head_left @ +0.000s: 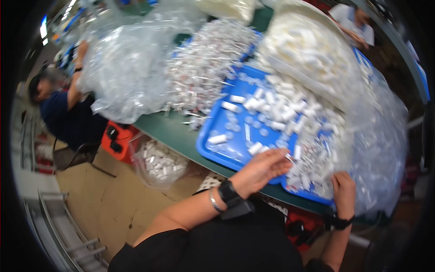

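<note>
My left hand (pixel 266 168) is closed in a pinch over the front of the blue trays. Between its fingertips is a small, thin, clear-and-white stick-like piece (pixel 292 159), blurred. My right hand (pixel 343 187) is closed at the right edge of the nearer blue tray (pixel 317 198); whatever its fingers hold, if anything, is hidden. That tray carries a heap of small clear and white parts (pixel 312 156) with bits of red. Beside it, the larger blue tray (pixel 206 149) holds white cylinders (pixel 285 111) and small translucent round pieces (pixel 232 123).
A big bag of white pieces (pixel 308 45) leans over the trays. Clear plastic bags (pixel 131 68) lie left, next to a heap of thin clear parts (pixel 204 63). The green table (pixel 158 127) has red crates (pixel 118 140) below. A person (pixel 72 104) sits left; another (pixel 355 25) is far right.
</note>
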A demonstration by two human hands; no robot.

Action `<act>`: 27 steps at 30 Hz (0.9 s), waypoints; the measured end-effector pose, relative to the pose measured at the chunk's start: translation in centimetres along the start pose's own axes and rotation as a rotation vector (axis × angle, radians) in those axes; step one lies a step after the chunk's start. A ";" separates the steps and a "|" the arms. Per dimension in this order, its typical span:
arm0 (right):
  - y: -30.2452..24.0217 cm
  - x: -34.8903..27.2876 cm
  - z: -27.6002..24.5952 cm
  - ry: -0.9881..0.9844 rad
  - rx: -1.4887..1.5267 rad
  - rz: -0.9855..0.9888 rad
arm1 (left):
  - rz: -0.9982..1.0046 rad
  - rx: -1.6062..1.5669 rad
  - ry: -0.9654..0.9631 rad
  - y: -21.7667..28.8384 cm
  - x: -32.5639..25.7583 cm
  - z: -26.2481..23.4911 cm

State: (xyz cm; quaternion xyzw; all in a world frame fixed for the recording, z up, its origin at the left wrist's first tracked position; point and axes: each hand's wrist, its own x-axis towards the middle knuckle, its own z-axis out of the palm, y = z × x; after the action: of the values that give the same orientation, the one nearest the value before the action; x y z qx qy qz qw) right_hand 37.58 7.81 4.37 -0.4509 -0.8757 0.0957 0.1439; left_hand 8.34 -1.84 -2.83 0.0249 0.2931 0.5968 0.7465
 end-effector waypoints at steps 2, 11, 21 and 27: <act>-0.3 -0.1 0.1 0.046 0.100 0.088 | -0.006 0.003 -0.022 0.3 0.0 0.3; -6.9 1.5 0.5 0.036 0.372 -0.127 | 0.004 0.085 -0.057 0.6 -0.1 2.4; -6.9 1.5 1.5 0.035 0.368 -0.151 | 0.002 0.083 -0.008 0.3 -0.1 2.5; -7.0 1.6 1.7 0.032 0.377 -0.104 | 0.017 0.073 0.004 0.4 0.1 2.1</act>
State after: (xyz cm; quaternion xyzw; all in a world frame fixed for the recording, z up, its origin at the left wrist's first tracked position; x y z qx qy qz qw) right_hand 30.78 5.07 5.11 -0.3718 -0.8619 0.2434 0.2444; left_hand 9.00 -1.04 -1.00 0.0534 0.3158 0.5921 0.7395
